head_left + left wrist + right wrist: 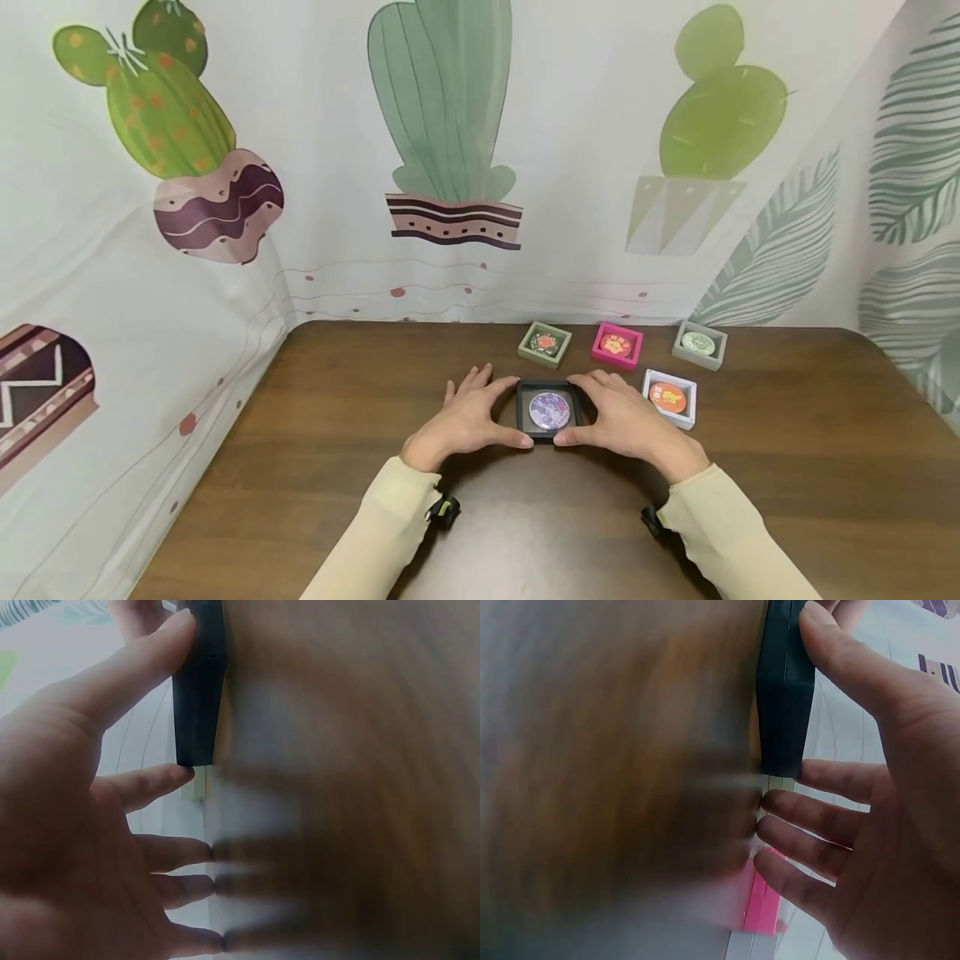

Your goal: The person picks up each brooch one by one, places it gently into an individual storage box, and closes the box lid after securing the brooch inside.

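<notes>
A small black square display frame (548, 385) lies at the middle of the table, with a round purple badge (551, 411) inside. My left hand (467, 421) pinches its left side, thumb at the near edge and forefinger at the far corner. The right hand (626, 421) grips the opposite side the same way. In the left wrist view the frame (199, 690) stands between thumb and forefinger, while the other fingers are spread with their tips at the tabletop. The right wrist view shows the frame's thick side (784, 697) between thumb and forefinger.
Behind and to the right stand a green frame (530, 353), a pink frame (613, 362), a grey frame (697, 360) and a white frame (690, 408), each with a round badge. A cactus-print cloth (577, 217) hangs behind the wooden table (330, 467).
</notes>
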The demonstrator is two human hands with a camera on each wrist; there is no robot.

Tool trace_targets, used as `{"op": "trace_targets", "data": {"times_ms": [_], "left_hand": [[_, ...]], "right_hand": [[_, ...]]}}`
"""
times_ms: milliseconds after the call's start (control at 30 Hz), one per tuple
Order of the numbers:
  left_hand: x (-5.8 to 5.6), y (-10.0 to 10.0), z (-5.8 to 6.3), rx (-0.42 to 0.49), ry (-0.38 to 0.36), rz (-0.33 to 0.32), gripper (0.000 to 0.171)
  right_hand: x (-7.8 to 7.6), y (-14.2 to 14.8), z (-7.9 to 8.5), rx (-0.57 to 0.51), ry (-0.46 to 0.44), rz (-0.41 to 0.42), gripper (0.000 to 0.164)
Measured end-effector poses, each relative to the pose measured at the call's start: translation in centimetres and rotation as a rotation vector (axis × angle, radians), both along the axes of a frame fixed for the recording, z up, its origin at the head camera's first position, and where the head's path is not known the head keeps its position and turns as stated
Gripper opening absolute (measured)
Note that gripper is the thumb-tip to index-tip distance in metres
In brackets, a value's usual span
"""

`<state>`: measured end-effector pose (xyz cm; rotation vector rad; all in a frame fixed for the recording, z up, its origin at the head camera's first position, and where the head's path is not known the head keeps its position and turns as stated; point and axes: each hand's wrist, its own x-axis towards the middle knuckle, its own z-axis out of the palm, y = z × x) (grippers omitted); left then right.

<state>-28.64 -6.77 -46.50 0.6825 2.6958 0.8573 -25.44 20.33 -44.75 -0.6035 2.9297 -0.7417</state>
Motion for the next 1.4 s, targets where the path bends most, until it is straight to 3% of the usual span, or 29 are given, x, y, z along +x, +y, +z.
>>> {"op": "trace_targets", "data": {"times_ms": [133, 400, 500, 767, 1400], "left_hand": [[-0.1, 1.0, -0.4, 0.000, 0.013, 0.004, 0.103], [-0.2, 2.3, 1.1, -0.026, -0.021, 0.024, 0.098], [-0.5, 2.5, 0.7, -0.026, -0.009, 0.024, 0.097], [-0.9, 3.1, 1.4, -0.048, -0.016, 0.022, 0.098], [-1.3, 3.3, 1.2, -0.051, -0.024, 0.013, 0.100]], "right_hand": [[0.0, 0.7, -0.4, -0.002, -0.009, -0.010, 0.098], [-0.7, 1.7, -0.2, -0.004, 0.002, 0.013, 0.096], [-0.9, 1.8, -0.2, -0.001, 0.001, 0.011, 0.097], [-1.3, 2.1, -0.1, -0.019, -0.013, 0.001, 0.097], [-1.5, 2.6, -0.1, -0.024, -0.040, -0.025, 0.099]]}}
